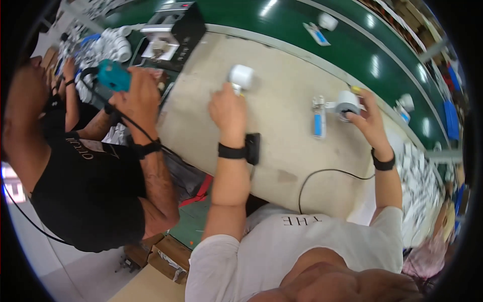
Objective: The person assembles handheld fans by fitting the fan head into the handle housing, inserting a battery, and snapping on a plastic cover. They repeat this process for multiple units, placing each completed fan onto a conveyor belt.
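Note:
My left hand [228,111] is closed at the lower edge of a white cylindrical part [242,76], apparently on a small tab there; blur hides the exact grip. Between the thumb and fingers of my right hand [371,120] is a second white cylindrical part [347,102], its dark open end turned toward me. A pale flat tab sticks out of its left side. Just left of it, a small packet with a blue label [318,125] and metal pieces lies on the beige tabletop [282,146]. Something yellow shows near my right fingertips.
On my left a co-worker in black [90,191] holds a teal power tool [113,75] with a cable. A black machine [176,38] stands beyond. Along the far edge, a green conveyor [347,50] carries white parts and packets. A black cable [322,172] crosses the table. White pieces [417,186] are heaped right.

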`<state>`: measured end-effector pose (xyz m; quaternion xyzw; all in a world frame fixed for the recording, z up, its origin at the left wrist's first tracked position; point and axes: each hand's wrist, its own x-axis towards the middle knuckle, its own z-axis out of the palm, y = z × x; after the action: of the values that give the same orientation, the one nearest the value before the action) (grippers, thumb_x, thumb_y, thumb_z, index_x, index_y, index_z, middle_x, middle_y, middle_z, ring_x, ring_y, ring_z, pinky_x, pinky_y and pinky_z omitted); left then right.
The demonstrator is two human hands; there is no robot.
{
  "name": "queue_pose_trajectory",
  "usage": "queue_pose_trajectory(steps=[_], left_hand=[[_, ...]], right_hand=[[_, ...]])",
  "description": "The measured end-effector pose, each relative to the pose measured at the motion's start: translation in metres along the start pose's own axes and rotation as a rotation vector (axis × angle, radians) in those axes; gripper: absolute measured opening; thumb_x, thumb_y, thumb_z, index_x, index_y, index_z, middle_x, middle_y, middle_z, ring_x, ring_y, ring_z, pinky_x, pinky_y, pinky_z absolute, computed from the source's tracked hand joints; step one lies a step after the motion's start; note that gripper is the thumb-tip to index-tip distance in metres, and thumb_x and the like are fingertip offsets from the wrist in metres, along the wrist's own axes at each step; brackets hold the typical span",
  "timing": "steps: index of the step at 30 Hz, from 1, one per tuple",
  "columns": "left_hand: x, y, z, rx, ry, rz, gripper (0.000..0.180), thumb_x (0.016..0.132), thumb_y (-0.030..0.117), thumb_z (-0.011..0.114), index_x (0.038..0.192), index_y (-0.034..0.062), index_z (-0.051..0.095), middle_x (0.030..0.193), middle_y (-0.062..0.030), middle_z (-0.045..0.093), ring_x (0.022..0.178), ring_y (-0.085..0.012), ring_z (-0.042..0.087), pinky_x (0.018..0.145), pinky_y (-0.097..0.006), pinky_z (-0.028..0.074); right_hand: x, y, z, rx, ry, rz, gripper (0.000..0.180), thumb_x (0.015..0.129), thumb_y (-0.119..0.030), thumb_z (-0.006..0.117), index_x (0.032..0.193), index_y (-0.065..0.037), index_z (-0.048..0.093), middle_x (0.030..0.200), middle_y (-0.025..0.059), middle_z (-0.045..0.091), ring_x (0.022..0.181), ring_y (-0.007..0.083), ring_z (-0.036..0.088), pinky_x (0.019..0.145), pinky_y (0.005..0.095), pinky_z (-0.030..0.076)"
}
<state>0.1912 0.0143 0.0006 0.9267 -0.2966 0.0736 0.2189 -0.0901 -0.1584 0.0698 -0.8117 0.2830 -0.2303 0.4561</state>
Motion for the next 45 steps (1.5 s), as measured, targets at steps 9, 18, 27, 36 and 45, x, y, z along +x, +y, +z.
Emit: queue_pose_trajectory(steps=[9,18,27,36,45], left_hand=[[-0.06,0.071,0.001,-0.968,-0.33,0.179,0.044,0.083,0.028,0.057,0.118,0.0012,0.049,0.112,-0.013,0.057,0.113,-0.026,0.049,0.094,-0.035,0.037],[-0.122,0.118,-0.008,-1.869,-1.174,-0.006,0.032,0.092,0.027,0.045,0.111,0.0013,0.048,0.096,-0.0141,0.061,0.086,-0.0246,0.063,0.073,-0.033,0.051],[-0.118,0.119,-0.052,-1.649,-1.231,-0.039,0.024,0.088,0.016,0.049,0.107,0.0028,0.045,0.09,-0.016,0.061,0.075,-0.0261,0.065,0.063,-0.033,0.053],[-0.127,0.118,-0.061,-1.397,-1.199,0.067,0.02,0.083,0.009,0.047,0.103,0.0041,0.047,0.081,-0.0098,0.058,0.062,-0.016,0.058,0.058,-0.028,0.05],[-0.14,0.113,-0.05,-1.101,-0.729,0.454,0.022,0.073,0.015,0.057,0.085,-0.0009,0.047,0.061,-0.0129,0.054,0.052,-0.022,0.054,0.05,-0.033,0.041]], right_hand=[[-0.06,0.015,-0.025,-0.038,-0.089,-0.185,0.056,0.074,0.002,0.061,0.126,-0.011,0.043,0.128,0.0086,0.037,0.118,0.0237,0.04,0.094,0.0342,0.041],[-0.09,-0.003,-0.034,-0.214,-0.059,-0.517,0.051,0.076,-0.002,0.061,0.124,-0.012,0.046,0.126,0.0098,0.042,0.12,0.025,0.039,0.099,0.0356,0.033],[-0.111,0.019,-0.005,0.718,-0.179,0.163,0.079,0.072,-0.011,0.069,0.138,-0.011,0.026,0.126,0.0095,0.043,0.081,0.0196,0.058,0.057,0.0269,0.05],[-0.1,-0.003,-0.04,-0.439,0.067,-0.72,0.077,0.054,-0.008,0.083,0.119,-0.013,0.043,0.125,0.017,0.046,0.113,0.0331,0.048,0.092,0.0393,0.043],[-0.108,-0.006,-0.033,-0.535,0.072,-0.68,0.072,0.054,-0.008,0.082,0.116,-0.01,0.045,0.125,0.0168,0.045,0.112,0.0333,0.048,0.093,0.039,0.042]])
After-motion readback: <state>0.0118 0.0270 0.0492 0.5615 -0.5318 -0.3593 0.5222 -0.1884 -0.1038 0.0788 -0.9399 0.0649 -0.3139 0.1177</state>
